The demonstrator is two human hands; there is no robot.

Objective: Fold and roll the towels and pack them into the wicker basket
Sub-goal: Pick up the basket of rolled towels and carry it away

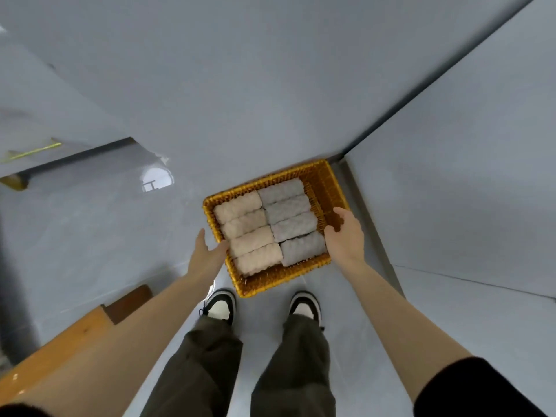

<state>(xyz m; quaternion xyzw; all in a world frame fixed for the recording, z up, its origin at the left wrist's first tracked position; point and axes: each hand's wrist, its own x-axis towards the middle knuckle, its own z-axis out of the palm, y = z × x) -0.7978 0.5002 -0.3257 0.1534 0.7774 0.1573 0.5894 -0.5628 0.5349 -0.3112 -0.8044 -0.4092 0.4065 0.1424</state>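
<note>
The wicker basket (270, 281) sits on the grey floor just ahead of my feet, close to a room corner. Several rolled beige towels (246, 233) fill its left column and several rolled grey towels (288, 218) its right column, leaving a bare strip along the basket's right wall. My left hand (207, 254) reaches to the left rim with straight fingers, fingertips touching the wicker. My right hand (344, 233) hovers over the right rim, its fingers and thumb loosely curved and holding nothing that I can make out.
A grey wall (451, 191) stands immediately right of the basket and meets another wall behind it. A wooden furniture edge (75, 332) lies at lower left. My two shoes (221, 305) stand right behind the basket. A dark beam (75, 159) crosses the floor at left.
</note>
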